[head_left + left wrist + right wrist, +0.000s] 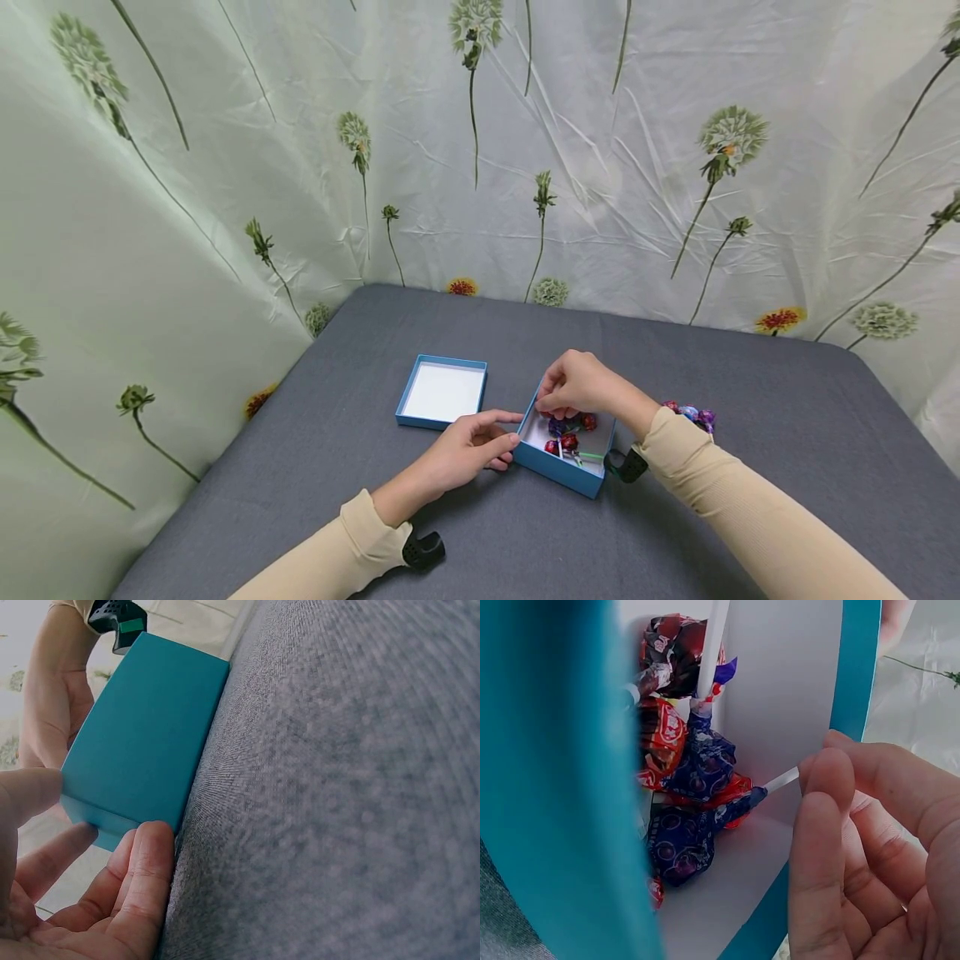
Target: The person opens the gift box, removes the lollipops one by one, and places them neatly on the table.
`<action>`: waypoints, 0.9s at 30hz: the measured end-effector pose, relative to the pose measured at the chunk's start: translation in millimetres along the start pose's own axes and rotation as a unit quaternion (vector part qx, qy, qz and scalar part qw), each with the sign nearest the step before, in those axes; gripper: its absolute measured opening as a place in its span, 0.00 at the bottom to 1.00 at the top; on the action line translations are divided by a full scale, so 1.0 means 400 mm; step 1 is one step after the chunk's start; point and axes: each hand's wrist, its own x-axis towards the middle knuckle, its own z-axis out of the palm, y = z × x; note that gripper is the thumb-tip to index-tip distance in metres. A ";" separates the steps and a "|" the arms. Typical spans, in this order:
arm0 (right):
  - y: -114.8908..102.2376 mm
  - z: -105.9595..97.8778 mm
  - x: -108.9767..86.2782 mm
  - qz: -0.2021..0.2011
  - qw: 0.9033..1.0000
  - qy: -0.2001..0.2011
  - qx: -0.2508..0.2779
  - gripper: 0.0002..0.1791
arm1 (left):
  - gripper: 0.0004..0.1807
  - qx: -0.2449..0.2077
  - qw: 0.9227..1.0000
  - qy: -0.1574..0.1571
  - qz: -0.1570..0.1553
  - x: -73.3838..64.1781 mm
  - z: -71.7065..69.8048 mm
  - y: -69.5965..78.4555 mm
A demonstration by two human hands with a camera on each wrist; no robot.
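Note:
A blue open-topped box (558, 470) with a white inside stands on the grey cloth, several wrapped lollipops (568, 442) lying in it. My right hand (581, 383) reaches over its far left part. In the right wrist view its thumb and fingertips pinch the white stick of a lollipop (682, 840) in a dark blue wrapper, whose head is down among the others. My left hand (468, 450) holds the box's left corner, thumb and index finger at the upper edge. Lower down, other fingertips (155, 838) touch the same corner close to the cloth.
Left of the box lies a shallow blue lid (442, 390), white inside facing up. More wrapped lollipops (705, 418) lie on the table (772, 400) to the right, partly hidden behind my right sleeve. A white flowered curtain (600, 167) hangs along the table's far edge.

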 end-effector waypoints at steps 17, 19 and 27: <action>-0.003 -0.015 -0.021 0.004 1.000 -0.002 -0.007 0.06 | 0.24 -0.006 1.000 -0.001 -0.004 0.002 0.001 -0.004; -0.002 -0.025 -0.030 0.009 1.000 0.000 -0.004 0.06 | 0.24 -0.004 1.000 0.001 -0.008 0.001 0.001 -0.001; 0.018 -0.060 -0.063 0.011 1.000 0.014 -0.014 0.05 | 0.24 0.000 1.000 0.001 -0.009 0.000 -0.001 0.001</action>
